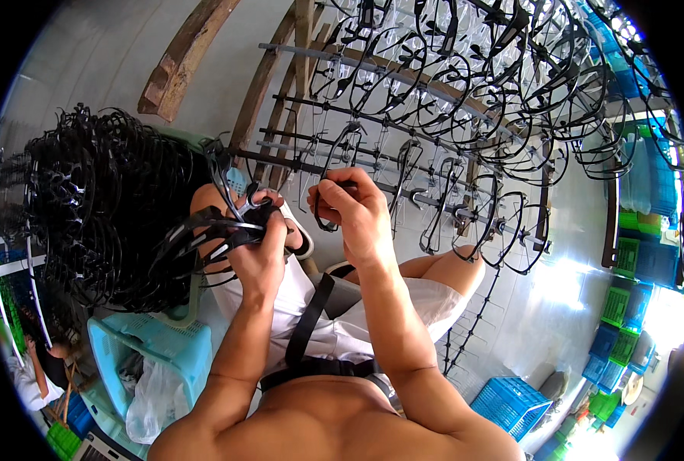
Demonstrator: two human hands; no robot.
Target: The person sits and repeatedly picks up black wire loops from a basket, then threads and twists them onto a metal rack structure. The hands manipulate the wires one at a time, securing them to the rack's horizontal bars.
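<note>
My left hand (pixel 259 240) grips a bundle of black plastic frame parts (pixel 204 234) that fan out to the left. My right hand (pixel 351 209) pinches one black frame part (pixel 325 207) by its top, just in front of a metal rack (pixel 403 146) with rows of clips. Many of the same black frames (pixel 449 84) hang on the rack's bars above and to the right of both hands. The two hands are close together, above my knees.
A big heap of black frames (pixel 104 207) fills a light blue crate (pixel 154 346) at my left. Wooden posts (pixel 180 61) lean behind the rack. Blue and green crates (pixel 626 307) are stacked at the right, another blue crate (pixel 507 403) lies on the floor. A person (pixel 38 369) sits at the lower left.
</note>
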